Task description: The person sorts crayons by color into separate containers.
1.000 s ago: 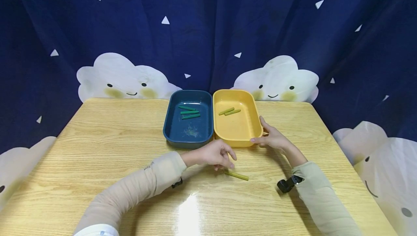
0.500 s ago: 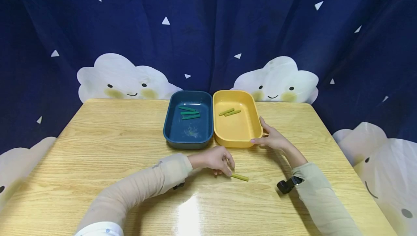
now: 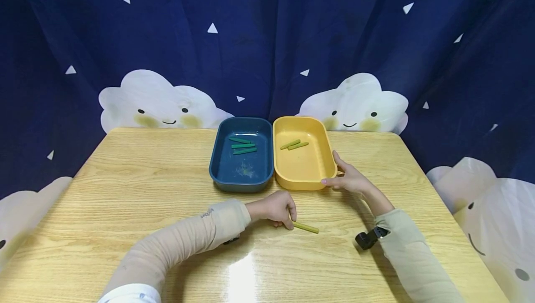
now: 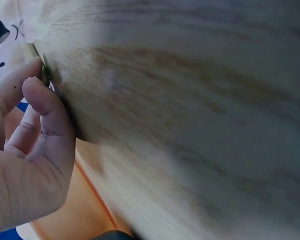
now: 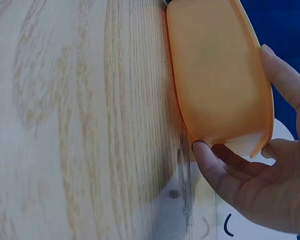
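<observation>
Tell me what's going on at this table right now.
A person sits at a wooden table. Their left hand pinches one end of a light green stick lying on the tabletop. Their right hand rests against the near right corner of a yellow tray, which holds two light green sticks. A dark blue tray beside it holds three darker green sticks.

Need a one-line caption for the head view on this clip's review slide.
Left hand pinches a light green stick on the wooden table; right hand holds the yellow plastic tray's corner beside a dark blue tray.
</observation>
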The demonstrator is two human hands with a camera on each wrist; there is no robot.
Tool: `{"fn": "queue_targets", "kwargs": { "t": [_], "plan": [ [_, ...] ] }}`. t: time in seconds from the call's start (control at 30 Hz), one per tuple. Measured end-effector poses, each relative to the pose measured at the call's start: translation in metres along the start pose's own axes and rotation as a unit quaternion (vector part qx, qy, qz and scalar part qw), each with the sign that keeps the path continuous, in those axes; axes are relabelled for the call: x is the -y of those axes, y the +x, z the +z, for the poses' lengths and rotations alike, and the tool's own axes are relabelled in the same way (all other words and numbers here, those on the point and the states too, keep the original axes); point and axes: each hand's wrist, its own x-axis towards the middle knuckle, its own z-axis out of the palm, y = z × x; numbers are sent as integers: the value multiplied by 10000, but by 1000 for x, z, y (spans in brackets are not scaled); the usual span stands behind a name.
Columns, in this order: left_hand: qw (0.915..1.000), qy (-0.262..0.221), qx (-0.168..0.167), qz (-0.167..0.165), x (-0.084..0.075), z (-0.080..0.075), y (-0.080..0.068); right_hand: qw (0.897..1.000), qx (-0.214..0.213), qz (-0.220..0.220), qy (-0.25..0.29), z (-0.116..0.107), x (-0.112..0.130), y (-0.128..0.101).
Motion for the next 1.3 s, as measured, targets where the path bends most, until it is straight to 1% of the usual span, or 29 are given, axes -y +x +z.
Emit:
{"fn": "queue_targets", "kwargs": {
  "t": [0.27,0.4,0.5,0.6,0.67,0.8,0.9,1.03,1.13,1.2,1.3],
  "plan": [
    [9997,-242,5,3,-2,-2,-1,10000,18,-7,44,1,1,0],
    [9989,-392,-63,231,-7,-8,-2,10000,30,-20,55,0,1,0],
    [9957,-815,-128,413,-12,-16,-4,10000,17,-8,23,1,1,0],
    [9896,-1306,-194,572,-19,-27,-5,10000,9,-1,-34,1,1,-1],
    [9857,-1510,-306,677,-23,-34,-6,10000,10,5,-62,1,0,-1],
    [9790,-1739,-752,752,-33,-49,-4,10000,18,-29,-68,1,-1,0],
    [9714,-1954,-1086,806,-38,-60,1,10000,57,-55,1,0,-1,-1],
    [9605,-2227,-1392,920,-42,-71,8,10000,73,-20,18,0,1,-2],
    [9535,-2434,-1554,863,-44,-78,15,10000,33,36,-12,0,2,-2],
    [9482,-2609,-1640,769,-44,-83,20,10000,47,32,-37,0,2,-2],
    [9373,-2973,-1710,623,-46,-90,28,10000,63,12,-30,1,2,-2]
  ]
}}
